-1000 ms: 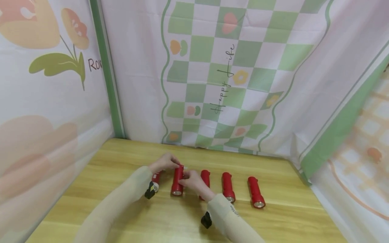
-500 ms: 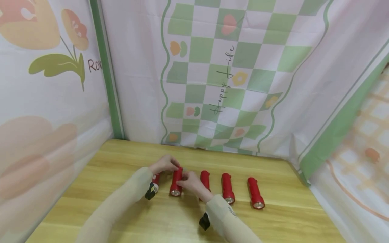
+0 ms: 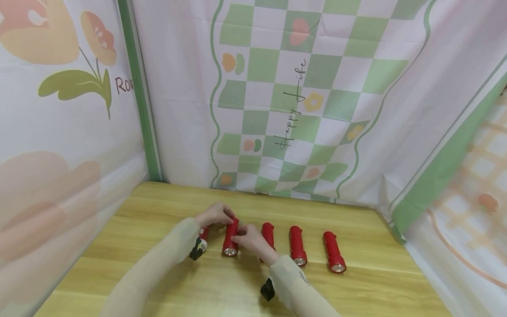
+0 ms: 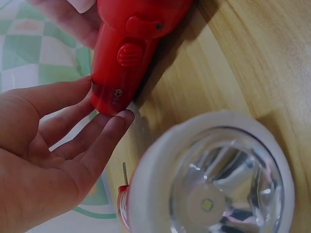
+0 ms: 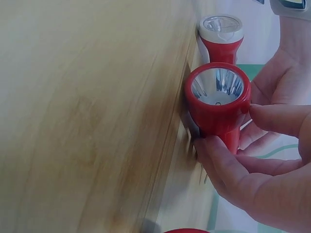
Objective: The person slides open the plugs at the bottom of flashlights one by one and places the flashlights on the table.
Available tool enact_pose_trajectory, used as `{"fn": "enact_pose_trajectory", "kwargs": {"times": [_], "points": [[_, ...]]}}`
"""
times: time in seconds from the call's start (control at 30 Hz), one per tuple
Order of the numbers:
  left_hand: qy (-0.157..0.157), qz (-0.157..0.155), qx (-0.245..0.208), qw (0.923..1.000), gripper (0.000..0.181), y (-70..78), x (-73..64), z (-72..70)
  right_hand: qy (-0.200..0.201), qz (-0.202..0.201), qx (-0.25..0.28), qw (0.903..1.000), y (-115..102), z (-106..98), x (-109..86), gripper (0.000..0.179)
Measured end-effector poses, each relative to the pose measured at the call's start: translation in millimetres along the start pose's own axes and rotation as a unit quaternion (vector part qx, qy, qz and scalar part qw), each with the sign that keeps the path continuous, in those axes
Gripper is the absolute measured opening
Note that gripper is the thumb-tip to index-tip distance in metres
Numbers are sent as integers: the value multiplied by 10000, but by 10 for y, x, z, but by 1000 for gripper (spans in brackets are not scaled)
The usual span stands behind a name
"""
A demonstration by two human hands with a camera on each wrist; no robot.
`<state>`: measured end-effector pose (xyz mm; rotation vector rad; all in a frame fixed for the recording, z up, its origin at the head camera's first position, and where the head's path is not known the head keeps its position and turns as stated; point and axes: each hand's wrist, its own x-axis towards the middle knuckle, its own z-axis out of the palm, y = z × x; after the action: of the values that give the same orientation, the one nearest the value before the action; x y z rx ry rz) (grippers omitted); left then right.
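My left hand point(image 3: 215, 215) pinches the tail end of a red flashlight point(image 3: 230, 237), thumb on one side and fingertips at the end. Around its body, close below the lens, curl the fingers and thumb of my right hand point(image 3: 251, 237). The left wrist view shows a ridged slide switch point(image 4: 130, 55) on this flashlight. Its clear lens point(image 5: 218, 90) faces the near side of the table. Just left of it lies a red flashlight with a white rim point(image 4: 218, 170), partly hidden by the left hand and wrist in the head view. Thin metal pins point(image 5: 202, 174) show below the right fingers.
Three more red flashlights lie to the right in a loose row: one point(image 3: 268, 233) partly behind my right hand, one point(image 3: 297, 244) further right, one point(image 3: 334, 252) at the end. The wooden table point(image 3: 222, 286) meets a patterned curtain point(image 3: 261, 119) at the back.
Both hands and the held flashlight have shifted only slightly toward the near side over the last second. The grips look the same, and the other flashlights lie where they were.
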<state>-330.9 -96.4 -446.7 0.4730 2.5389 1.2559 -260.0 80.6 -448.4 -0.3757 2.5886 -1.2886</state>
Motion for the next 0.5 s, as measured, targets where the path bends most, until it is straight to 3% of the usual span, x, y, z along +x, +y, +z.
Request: {"fn": "enact_pose_trajectory", "kwargs": {"times": [0.3,0.5], "points": [[-104,335,288,9990,27,40,5,7,29,-49,53,10000,12,-27,-32,37],[87,256,559,9981,29,42,14,24,117,228,36,9997,31,-92,-49,42]]}}
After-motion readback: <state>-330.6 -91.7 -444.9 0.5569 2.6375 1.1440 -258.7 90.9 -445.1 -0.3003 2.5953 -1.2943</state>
